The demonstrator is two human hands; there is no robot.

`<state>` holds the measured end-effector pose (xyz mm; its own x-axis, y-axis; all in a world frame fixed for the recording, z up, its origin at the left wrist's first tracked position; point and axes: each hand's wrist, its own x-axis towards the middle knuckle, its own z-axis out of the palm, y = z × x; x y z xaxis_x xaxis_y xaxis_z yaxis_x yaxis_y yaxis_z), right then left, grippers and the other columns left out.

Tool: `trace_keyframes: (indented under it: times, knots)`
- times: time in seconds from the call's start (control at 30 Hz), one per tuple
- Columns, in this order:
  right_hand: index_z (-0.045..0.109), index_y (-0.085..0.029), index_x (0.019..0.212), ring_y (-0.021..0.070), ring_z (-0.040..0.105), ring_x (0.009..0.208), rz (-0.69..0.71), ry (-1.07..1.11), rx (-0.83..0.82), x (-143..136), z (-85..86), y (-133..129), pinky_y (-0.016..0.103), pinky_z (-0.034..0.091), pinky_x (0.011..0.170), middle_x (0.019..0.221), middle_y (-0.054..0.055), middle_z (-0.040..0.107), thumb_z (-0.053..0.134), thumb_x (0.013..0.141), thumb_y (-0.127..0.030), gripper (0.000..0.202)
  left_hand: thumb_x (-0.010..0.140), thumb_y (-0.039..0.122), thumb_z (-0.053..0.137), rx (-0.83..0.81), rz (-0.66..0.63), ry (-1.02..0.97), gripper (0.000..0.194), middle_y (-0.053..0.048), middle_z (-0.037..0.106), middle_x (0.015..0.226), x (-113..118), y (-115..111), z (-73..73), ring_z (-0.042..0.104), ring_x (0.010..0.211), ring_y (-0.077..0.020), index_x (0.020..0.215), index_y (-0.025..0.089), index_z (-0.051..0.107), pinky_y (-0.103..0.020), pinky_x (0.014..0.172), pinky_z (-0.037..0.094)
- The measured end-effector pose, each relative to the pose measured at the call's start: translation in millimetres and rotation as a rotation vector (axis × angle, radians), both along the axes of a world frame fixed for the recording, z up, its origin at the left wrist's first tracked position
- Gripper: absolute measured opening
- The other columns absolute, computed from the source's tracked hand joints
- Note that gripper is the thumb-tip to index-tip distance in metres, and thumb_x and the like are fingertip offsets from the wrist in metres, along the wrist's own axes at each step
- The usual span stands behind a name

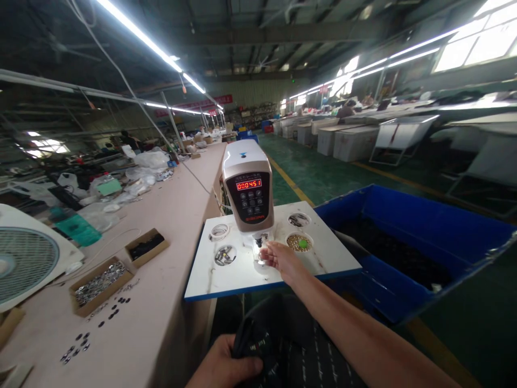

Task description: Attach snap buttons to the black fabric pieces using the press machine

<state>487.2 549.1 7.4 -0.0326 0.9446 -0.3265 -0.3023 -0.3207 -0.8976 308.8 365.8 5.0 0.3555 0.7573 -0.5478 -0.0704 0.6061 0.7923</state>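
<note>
A white and bronze button-pressing machine [248, 188] with a red lit display stands on a white, blue-edged board [242, 283]. Under its head, my right hand [280, 260] reaches to the lit pressing point, fingers pinched together; anything between them is too small to make out. My left hand [230, 361] is closed on dark fabric [258, 342] low in front of me, thumb on top. Dark cloth with pale lettering [327, 350] lies beneath my right arm. Close to my right hand, a round well holds small brass-coloured pieces [295, 242] and a green item [302, 244].
On the long table [161, 302] at left are a box of metal fasteners [100, 284], a box of black pieces [146, 247], scattered loose fasteners [76, 345] and a fan [24, 258]. A blue bin [388, 296] with dark contents stands right of the board.
</note>
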Motion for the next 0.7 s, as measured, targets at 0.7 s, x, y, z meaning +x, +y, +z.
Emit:
trace_keyframes:
  times: [0.7]
  knots:
    - [0.076, -0.016, 0.091, 0.0163, 0.056, 0.069, 0.757, -0.392, 0.303, 51, 0.8, -55, 0.024, 0.040, 0.063, 0.075, -0.002, 0.068, 0.074, 0.080, -0.041, 0.027, 0.075, 0.044, 0.076, 0.416, -0.390, 0.243, 0.032, 0.004, 0.052, 0.064, -1, 118, 28.9, 0.041, 0.063, -0.0114, 0.076, 0.014, 0.067, -0.024, 0.062, 0.031]
